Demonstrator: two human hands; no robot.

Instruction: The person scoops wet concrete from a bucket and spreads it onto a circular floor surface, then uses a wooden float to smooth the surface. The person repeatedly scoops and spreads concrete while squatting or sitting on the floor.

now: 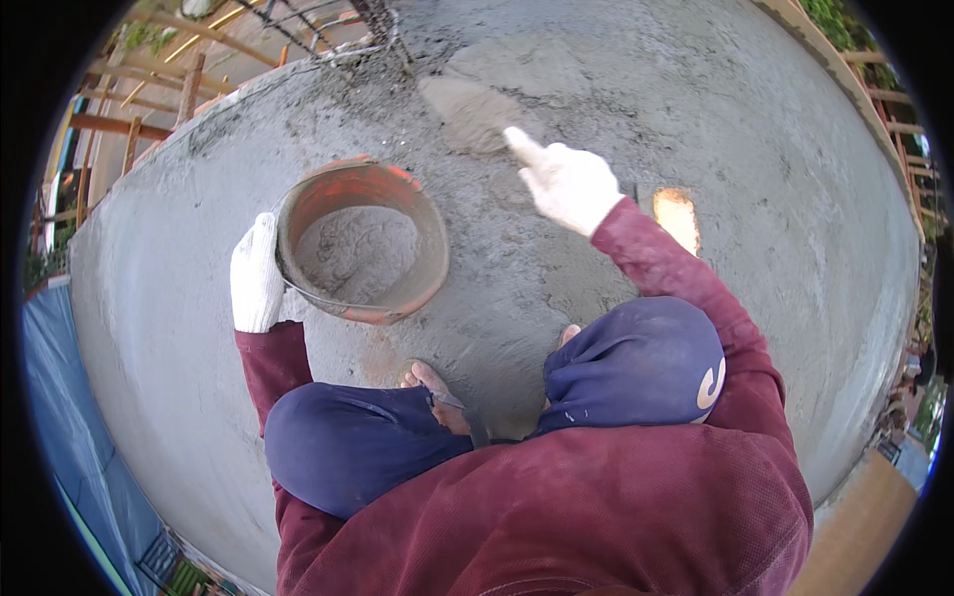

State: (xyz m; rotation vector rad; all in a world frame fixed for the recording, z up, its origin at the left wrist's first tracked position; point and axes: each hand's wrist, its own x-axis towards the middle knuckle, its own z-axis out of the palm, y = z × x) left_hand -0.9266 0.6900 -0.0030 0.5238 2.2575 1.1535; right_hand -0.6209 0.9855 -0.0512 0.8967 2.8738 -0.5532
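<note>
An orange bucket [427,288] smeared with grey mortar stands on the concrete slab, left of the middle. Wet mortar [360,253] lies inside it. My left hand [256,276], in a white knit glove, grips the bucket at its left side; its fingertips are partly hidden. In a white glove too, my right hand [571,187] is closed round a trowel, index finger stretched along it. The mortar-coated trowel blade [469,111] lies flat against the wet surface beyond the bucket; its handle is hidden in the hand.
Steel rebar [373,25] rises from the slab at the far edge. A pale yellowish patch or block [677,221] is right of my right forearm. Wooden formwork [189,89] stands past the far-left edge, a blue tarp [75,407] at left. My feet [437,385] are between bucket and knees.
</note>
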